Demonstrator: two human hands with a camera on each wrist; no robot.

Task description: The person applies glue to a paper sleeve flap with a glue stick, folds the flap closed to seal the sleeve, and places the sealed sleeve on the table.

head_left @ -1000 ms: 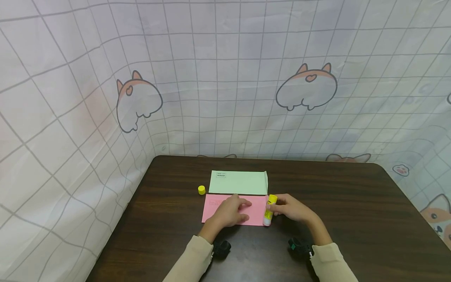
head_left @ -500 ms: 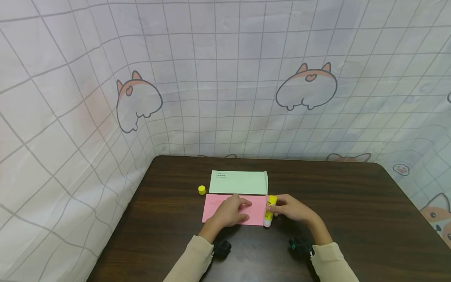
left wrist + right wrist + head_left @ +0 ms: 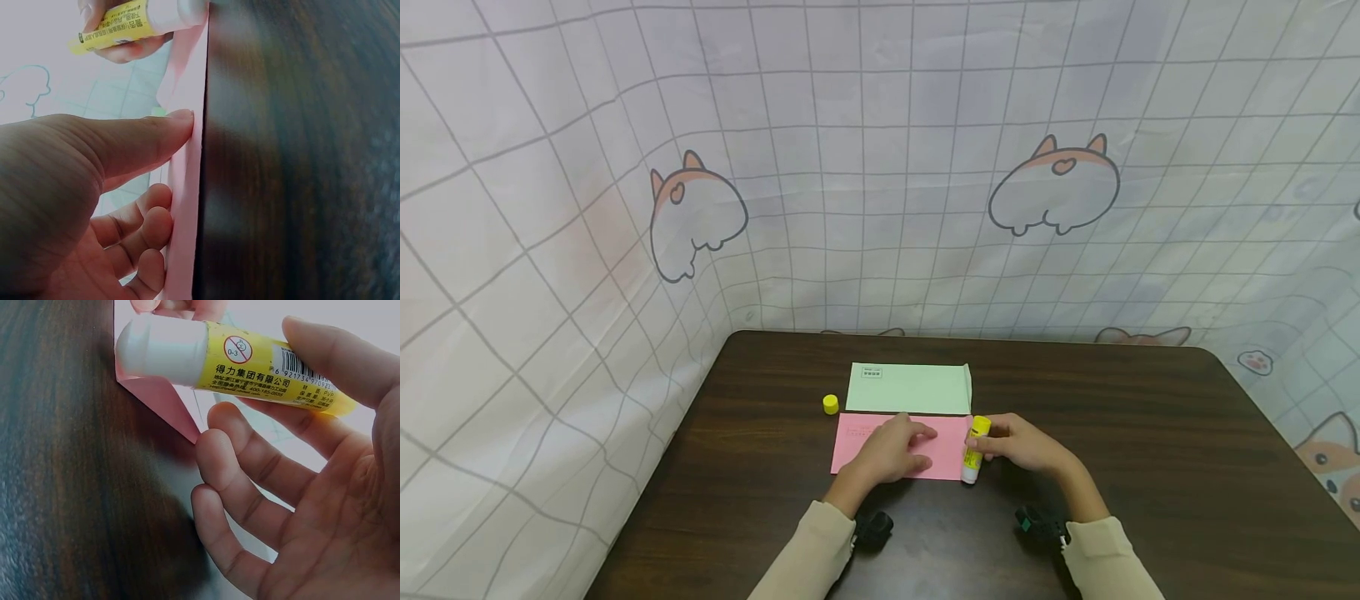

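Observation:
A pink envelope (image 3: 951, 454) lies on the dark wooden table. My left hand (image 3: 887, 450) rests on it, thumb and fingertips pressing the paper down, as the left wrist view shows close up. With my right hand (image 3: 1022, 442) I pinch a yellow and white glue stick (image 3: 244, 359) between thumb and fingers. Its white end (image 3: 165, 350) is down at the envelope's right end, at the near corner. In the right wrist view the flap (image 3: 165, 403) there stands slightly raised from the table, and the other fingers of my right hand are loosely bent below the stick.
A pale green envelope (image 3: 910, 390) lies just behind the pink one. To its left stands a small yellow cap (image 3: 831, 404). Grid-patterned cloth (image 3: 880, 208) hangs behind the table (image 3: 1150, 467).
The glue stick has shifted slightly toward me along the pink envelope's right end, its white end now at the near corner. My left hand stays in place.

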